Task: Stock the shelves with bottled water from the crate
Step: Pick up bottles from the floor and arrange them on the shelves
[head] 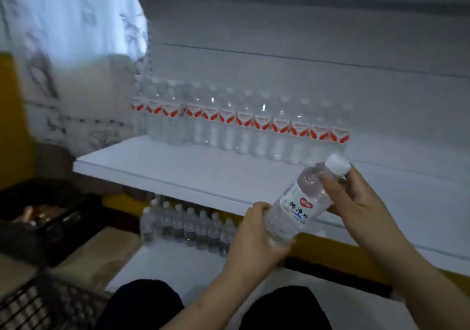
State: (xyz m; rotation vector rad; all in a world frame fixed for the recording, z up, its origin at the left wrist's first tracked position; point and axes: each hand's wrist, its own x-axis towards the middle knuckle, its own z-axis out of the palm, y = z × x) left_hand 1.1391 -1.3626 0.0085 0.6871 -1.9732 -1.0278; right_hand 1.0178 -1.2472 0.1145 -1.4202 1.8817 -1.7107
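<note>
We've got the bottle (302, 202) tilted in front of the shelf (203, 174) — left hand (254, 238) wrapped round its base, right hand (356, 197) pinching below the cap. Beyond stands the far row of bottles (241, 123) — set ours down carelessly and neighbours could topple.

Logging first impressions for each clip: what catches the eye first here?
A tilted water bottle held in front of the shelf: the left hand grips its base, the right hand its neck. Behind, a row of red-labelled bottles lines the white upper shelf.
</note>
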